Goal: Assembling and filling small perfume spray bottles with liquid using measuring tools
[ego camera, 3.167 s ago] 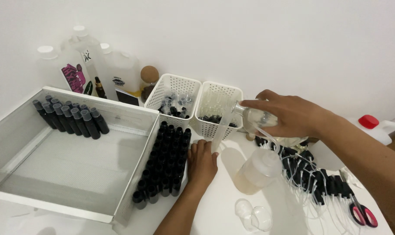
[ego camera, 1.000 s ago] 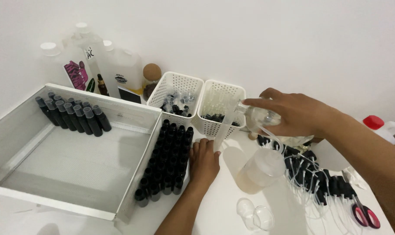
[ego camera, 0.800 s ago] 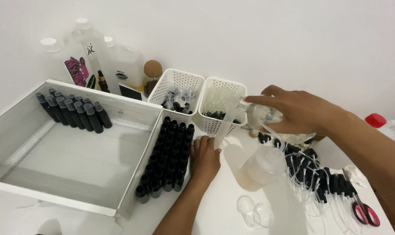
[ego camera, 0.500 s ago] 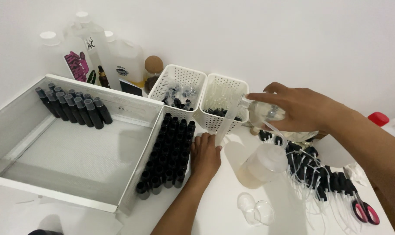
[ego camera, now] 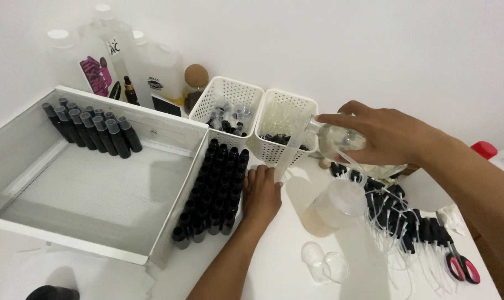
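Two hands keep almost exactly the places they had over the last few seconds; what shifts is mainly the view, which slides a little so the white tray now sits lower and further toward 9 o'clock. The right hand, at 3 o'clock, is still clamped around a clear bottle, tipped on its side with the neck pointing toward 9 o'clock, just in front of the two white baskets. A pale, see-through streak slants down from that neck toward the left hand; what it is cannot be told. The left hand stays palm down at the centre of the surface, fingers against the 3 o'clock edge of the block of small black bottles, which stands outside the tray's wall; whether it grips one of them or only steadies it is hidden. A plastic beaker with pale liquid stands under the right hand, apart from both hands. Toward 4 o'clock lie black pump tops with thin tubes and scissors. Inside the tray, at 10 o'clock, a row of capped dark bottles stands unmoved.
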